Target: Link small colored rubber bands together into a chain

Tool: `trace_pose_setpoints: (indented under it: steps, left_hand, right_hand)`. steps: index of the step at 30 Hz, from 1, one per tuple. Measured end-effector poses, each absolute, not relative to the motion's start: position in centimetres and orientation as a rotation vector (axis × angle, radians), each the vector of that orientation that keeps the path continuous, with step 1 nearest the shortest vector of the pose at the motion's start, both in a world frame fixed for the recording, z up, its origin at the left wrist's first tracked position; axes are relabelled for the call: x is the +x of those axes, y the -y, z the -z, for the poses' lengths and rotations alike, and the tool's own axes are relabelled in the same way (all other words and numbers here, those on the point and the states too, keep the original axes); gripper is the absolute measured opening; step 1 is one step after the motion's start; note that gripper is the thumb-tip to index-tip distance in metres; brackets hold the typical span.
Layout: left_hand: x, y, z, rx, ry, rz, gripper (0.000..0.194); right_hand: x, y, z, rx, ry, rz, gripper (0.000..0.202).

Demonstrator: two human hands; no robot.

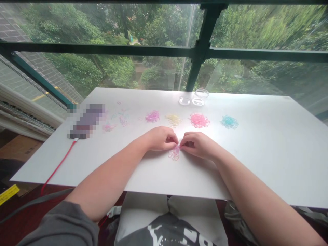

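Note:
My left hand (162,138) and my right hand (197,143) meet near the table's middle, thumb and forefinger of each pinched together. Between and just below the fingertips lies a small pile of pink and purple rubber bands (174,153). Both pinches are on bands at its top edge; how many each holds is too small to tell. Beyond the hands, sorted heaps stretch from left to right: purple bands (152,116), pale yellow bands (173,119), pink bands (199,120) and teal bands (229,122).
The white table (269,153) stands against a green-framed window (202,51). Clear round containers (201,95) sit at its back edge. Loose mixed bands (110,126) are scattered at left, beside a pixelated phone-like object (88,119) with a red cable (60,164) running over the edge.

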State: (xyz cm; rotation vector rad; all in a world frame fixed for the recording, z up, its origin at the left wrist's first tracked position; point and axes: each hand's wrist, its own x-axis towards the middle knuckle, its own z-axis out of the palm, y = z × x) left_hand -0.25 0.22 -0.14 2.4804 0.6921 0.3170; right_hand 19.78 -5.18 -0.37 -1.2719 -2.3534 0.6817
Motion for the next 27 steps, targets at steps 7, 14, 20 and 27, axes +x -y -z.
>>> trace_pose_setpoints:
  steps: [7,14,20,27]
  left_hand:
    - [-0.22,-0.1,0.17,2.431,-0.728,-0.321,0.014]
    - [-0.3,0.1,-0.11,2.338,-0.822,-0.379,0.014]
    - [-0.28,-0.12,0.1,2.311,-0.829,-0.475,0.014]
    - [-0.22,-0.43,0.6,2.316,-0.786,-0.585,0.014]
  right_hand:
    - [19.95,5.17,0.35,-1.302,2.291,-0.7,0.01]
    - [20.2,5.28,-0.01,-1.283,2.281,-0.778,0.012]
    - [20.53,5.31,-0.04,-1.27,2.27,-0.862,0.006]
    - [20.26,5.21,0.71,-1.371,2.131,-0.856,0.01]
